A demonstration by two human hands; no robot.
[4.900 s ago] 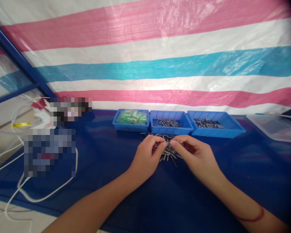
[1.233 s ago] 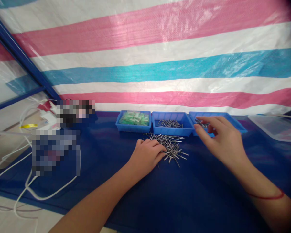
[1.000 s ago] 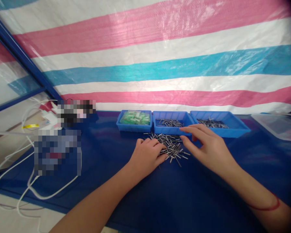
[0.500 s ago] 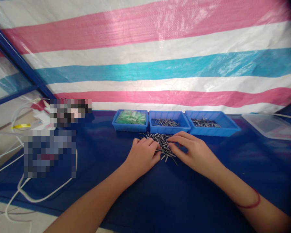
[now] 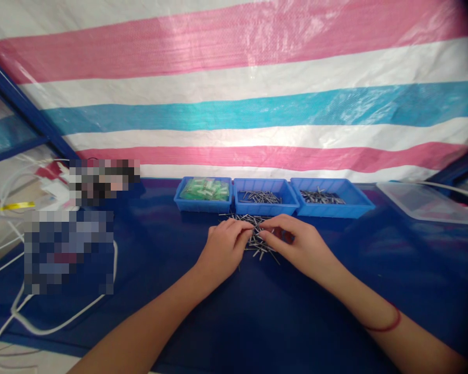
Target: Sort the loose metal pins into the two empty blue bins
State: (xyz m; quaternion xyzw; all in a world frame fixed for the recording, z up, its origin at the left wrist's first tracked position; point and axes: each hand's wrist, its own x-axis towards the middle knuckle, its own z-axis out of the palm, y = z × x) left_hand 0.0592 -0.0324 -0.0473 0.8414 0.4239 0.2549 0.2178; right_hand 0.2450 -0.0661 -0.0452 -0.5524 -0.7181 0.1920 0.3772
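Note:
A loose pile of thin metal blind rivets lies on the blue tabletop in front of the bins. My left hand is over the pile's left side, thumb and forefinger closed together on what looks like a rivet. From the right, my right hand meets it, its thumb and forefinger bent into a pinch almost touching the left fingertips. Whatever lies between the right fingertips is too small to make out. Parts of the pile are hidden behind both hands.
Three blue bins stand in a row behind the pile: the left bin holds green-and-clear pieces, the middle bin and right bin hold rivets. A clear plastic lid lies at right. White cables run along the left.
My hands have come together over the pile, the right hand moving left until its fingertips meet the left ones. The whole view has shifted slightly.

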